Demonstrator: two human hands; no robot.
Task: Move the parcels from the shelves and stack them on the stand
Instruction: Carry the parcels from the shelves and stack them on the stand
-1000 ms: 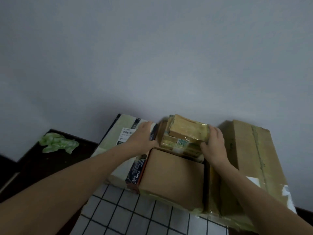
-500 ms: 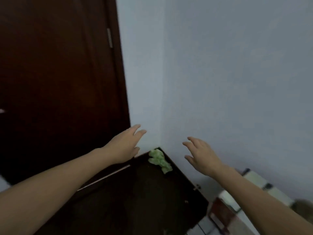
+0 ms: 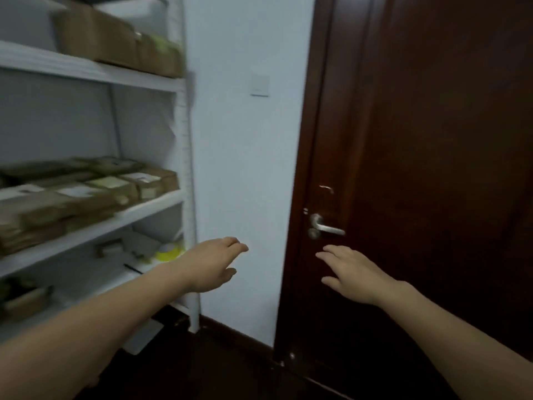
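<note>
View has swung off the stand to the white shelving unit (image 3: 150, 207) and dark door (image 3: 432, 140). Left hand (image 3: 212, 265) and right hand (image 3: 350, 274), off the parcel they gripped a second ago, reach forward empty with fingers loosely extended. Cardboard parcels (image 3: 86, 194) sit blurred on the shelves, left of both hands.

Bare forearms (image 3: 115, 313), left hand (image 3: 210, 267), right hand (image 3: 354, 274)
</note>
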